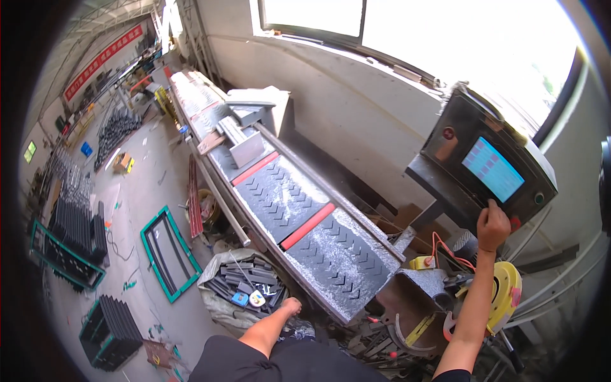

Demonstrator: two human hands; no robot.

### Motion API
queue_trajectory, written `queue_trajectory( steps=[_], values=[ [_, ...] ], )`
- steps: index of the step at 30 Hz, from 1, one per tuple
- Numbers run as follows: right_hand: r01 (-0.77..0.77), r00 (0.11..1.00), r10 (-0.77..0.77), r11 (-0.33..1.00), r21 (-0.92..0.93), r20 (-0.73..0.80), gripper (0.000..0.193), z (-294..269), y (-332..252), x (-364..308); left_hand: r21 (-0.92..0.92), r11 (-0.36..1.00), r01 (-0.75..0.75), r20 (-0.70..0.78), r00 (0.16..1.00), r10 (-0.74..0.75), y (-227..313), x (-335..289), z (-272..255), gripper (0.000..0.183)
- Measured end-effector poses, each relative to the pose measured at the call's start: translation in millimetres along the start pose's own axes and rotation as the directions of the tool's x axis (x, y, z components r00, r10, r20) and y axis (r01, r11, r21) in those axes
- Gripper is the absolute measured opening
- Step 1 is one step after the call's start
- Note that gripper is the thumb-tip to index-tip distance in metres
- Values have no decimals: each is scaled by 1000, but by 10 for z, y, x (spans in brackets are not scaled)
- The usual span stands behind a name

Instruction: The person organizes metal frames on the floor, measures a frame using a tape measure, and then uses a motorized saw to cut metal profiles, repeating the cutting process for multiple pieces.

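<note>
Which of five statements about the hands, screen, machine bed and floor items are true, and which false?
1. The right hand is at or near the screen's lower edge. True.
2. The left hand is raised to the screen. False: the left hand is low, near the sack of dark offcuts.
3. Red strips cross the chevron-marked bed. True.
4. The green-edged frame nearest the sack leans against the window wall. False: that frame lies on the floor.
5. The screen is lit. True.

A green-edged frame is lying on the floor near stacked dark bars, while a red banner is hanging in the background.
</note>
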State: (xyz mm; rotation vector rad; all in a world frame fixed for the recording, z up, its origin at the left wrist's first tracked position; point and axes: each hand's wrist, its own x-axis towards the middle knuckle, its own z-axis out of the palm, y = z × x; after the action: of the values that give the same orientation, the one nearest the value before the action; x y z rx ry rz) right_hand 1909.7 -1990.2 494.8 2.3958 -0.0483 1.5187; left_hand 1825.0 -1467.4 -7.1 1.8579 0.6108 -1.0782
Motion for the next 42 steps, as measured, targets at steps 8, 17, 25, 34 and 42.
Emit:
queue_trajectory(
  steps=[8,17,25,34,42],
  values=[
    [-6,999,7,1000,-18,36,18,62,35,-41,-2,999,38,-21,999,-38,-26,29,-146,16],
    [-22,995,30,995,-93,93,20,90,84,-99,-105,994,14,40,999,-9,157,33,-364,15],
    [-37,983,64,987,-153,172,21,153,232,-231,157,988,-1,10,1000,-1,-196,370,-529,17],
    [-99,978,131,977,-189,163,21,140,144,-154,128,990,-64,36,998,60,-431,496,-485,12],
    [-107,994,108,979,176,6,5,3,-227,-423,-211,977,25,207,978,20,-136,-23,-352,21]
  ],
)
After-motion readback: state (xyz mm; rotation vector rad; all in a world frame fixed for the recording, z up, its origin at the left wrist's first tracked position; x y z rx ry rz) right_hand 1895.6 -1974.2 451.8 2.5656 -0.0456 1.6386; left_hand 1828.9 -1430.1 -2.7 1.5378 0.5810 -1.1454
